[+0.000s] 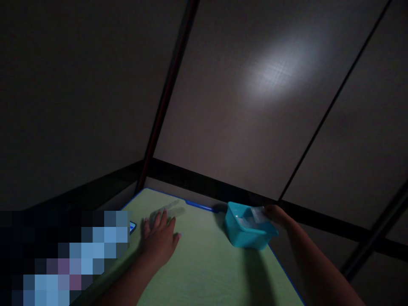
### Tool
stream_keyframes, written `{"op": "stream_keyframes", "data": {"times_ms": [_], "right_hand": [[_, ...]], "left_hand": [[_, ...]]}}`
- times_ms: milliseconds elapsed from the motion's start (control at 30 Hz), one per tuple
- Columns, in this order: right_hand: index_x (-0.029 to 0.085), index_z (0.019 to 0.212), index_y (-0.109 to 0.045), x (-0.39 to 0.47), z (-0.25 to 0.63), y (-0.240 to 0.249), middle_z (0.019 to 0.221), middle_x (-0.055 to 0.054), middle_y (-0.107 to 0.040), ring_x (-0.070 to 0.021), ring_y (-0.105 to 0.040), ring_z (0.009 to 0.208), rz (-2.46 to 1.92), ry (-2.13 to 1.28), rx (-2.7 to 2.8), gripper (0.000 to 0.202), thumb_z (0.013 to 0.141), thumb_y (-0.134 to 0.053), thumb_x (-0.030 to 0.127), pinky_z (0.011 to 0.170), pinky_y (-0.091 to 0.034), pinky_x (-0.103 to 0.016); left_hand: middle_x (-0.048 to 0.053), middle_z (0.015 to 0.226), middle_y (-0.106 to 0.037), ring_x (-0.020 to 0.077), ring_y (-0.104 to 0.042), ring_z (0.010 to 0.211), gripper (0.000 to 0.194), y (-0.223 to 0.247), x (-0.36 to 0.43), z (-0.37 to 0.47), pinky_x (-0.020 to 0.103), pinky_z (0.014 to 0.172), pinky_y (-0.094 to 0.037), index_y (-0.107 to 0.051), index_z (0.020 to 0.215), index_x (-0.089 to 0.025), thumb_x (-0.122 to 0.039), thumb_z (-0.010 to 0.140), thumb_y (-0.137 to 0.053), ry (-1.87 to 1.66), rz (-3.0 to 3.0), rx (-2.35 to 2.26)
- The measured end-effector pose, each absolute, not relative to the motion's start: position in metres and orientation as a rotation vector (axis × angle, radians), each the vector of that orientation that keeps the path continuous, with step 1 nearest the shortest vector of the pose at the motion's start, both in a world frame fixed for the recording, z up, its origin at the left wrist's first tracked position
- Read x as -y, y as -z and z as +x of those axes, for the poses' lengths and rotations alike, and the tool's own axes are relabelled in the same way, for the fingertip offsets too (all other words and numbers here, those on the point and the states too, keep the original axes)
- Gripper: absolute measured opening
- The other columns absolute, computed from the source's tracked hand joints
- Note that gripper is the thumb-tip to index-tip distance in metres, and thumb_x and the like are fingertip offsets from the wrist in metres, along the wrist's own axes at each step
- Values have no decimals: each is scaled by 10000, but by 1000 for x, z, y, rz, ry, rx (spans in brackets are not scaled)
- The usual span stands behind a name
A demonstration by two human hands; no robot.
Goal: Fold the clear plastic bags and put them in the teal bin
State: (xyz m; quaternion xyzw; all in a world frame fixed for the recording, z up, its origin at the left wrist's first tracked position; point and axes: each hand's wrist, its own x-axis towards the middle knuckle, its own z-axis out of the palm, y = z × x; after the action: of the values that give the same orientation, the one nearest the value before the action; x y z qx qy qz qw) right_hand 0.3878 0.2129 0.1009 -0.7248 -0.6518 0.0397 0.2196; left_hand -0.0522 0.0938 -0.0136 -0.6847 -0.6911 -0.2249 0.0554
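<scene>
Turquoise basket [245, 239]: stands upright on the green table [204, 263], close to its right edge, with pale contents inside.
Pale packet [259, 214]: at the basket's right side, over its opening; its lower part overlaps the contents, so whether it touches them is unclear.
Right hand [274, 213]: closed on the packet's upper end, just beside the basket's right rim; the fingertips are hard to make out.
Left hand [159, 245]: open, fingers spread on the table, well to the left of the basket, holding nothing.
Blue strip [200, 206]: along the far table edge, left of the basket.
Good handling: the person would do best to keep a light pinch, lift the packet clear of the rim, and avoid pushing the basket towards the nearby edge.
</scene>
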Motion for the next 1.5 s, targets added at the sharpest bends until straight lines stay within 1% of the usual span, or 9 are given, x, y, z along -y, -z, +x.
{"op": "stream_keyframes", "data": {"times_ms": [200, 333, 567, 900, 1100, 1200, 1367, 1433, 1500], "right_hand": [[110, 526, -563, -234, 382, -84, 504, -9, -526, -116, -497, 513, -2140, -47, 1970, 103, 625, -579, 130, 504, -340, -211], [122, 638, -620, -237, 379, -84, 653, -54, -609, -162, -563, 639, -2228, 136, 2051, 31, 650, -595, 136, 558, -348, -229], [172, 774, -658, -224, 360, -82, 873, -102, -669, -234, -620, 829, -2317, 368, 2158, 103, 724, -583, 222, 645, -385, -268], [142, 808, -675, -207, 332, -85, 967, -162, -671, -283, -614, 924, -2362, 599, 2120, 138, 735, -570, 193, 749, -391, -343], [126, 984, -619, -198, 330, -89, 993, -195, -639, -300, -592, 945, -2348, 700, 1935, 313, 860, -334, 155, 762, -376, -408], [138, 1056, -582, -197, 332, -94, 1000, -184, -630, -285, -594, 919, -2286, 652, 1985, 328, 872, -311, 158, 734, -382, -380], [185, 861, -647, -209, 337, -89, 908, -68, -657, -202, -602, 860, -2145, 346, 2220, 159, 716, -602, 140, 690, -382, -251], [173, 785, -655, -215, 337, -80, 857, -51, -658, -206, -599, 845, -2128, 242, 2212, 207, 605, -691, 76, 684, -388, -247], [153, 698, -649, -220, 334, -70, 774, -47, -654, -208, -602, 795, -2122, 154, 2150, 174, 579, -705, 38, 665, -405, -257]], "left_hand": [[142, 1403, -340, 314, -201, 1312, 486, 17, -94, -53, 580, 1014, -32, -513, 1226, -230, -438, 795, -427, 661, -2091, 2136], [147, 1409, -328, 314, -198, 1315, 495, 20, -95, -52, 576, 1015, -33, -507, 1229, -223, -450, 798, -417, 639, -2104, 2159], [146, 1425, -297, 327, -184, 1318, 509, 16, -93, -52, 578, 1006, -65, -490, 1242, -227, -457, 793, -422, 547, -2109, 2188], [157, 1426, -288, 336, -175, 1317, 515, 18, -94, -52, 586, 996, -83, -490, 1243, -218, -457, 792, -421, 548, -2111, 2190], [148, 1439, -265, 329, -166, 1321, 527, 17, -94, -51, 578, 1002, -79, -470, 1259, -223, -458, 789, -432, 529, -2106, 2207], [144, 1446, -253, 325, -155, 1328, 525, 17, -94, -50, 580, 1003, -72, -468, 1261, -224, -453, 790, -432, 529, -2105, 2217], [145, 1449, -248, 288, -161, 1340, 529, 17, -95, -50, 543, 1030, -74, -459, 1273, -199, -436, 802, -411, 576, -2160, 2187], [133, 1456, -231, 264, -195, 1336, 554, 17, -95, -50, 504, 1045, -108, -418, 1306, -183, -424, 807, -402, 577, -2222, 2192], [128, 1455, -232, 253, -224, 1330, 577, 18, -95, -51, 479, 1044, -153, -381, 1332, -173, -419, 810, -393, 578, -2278, 2196]]}}
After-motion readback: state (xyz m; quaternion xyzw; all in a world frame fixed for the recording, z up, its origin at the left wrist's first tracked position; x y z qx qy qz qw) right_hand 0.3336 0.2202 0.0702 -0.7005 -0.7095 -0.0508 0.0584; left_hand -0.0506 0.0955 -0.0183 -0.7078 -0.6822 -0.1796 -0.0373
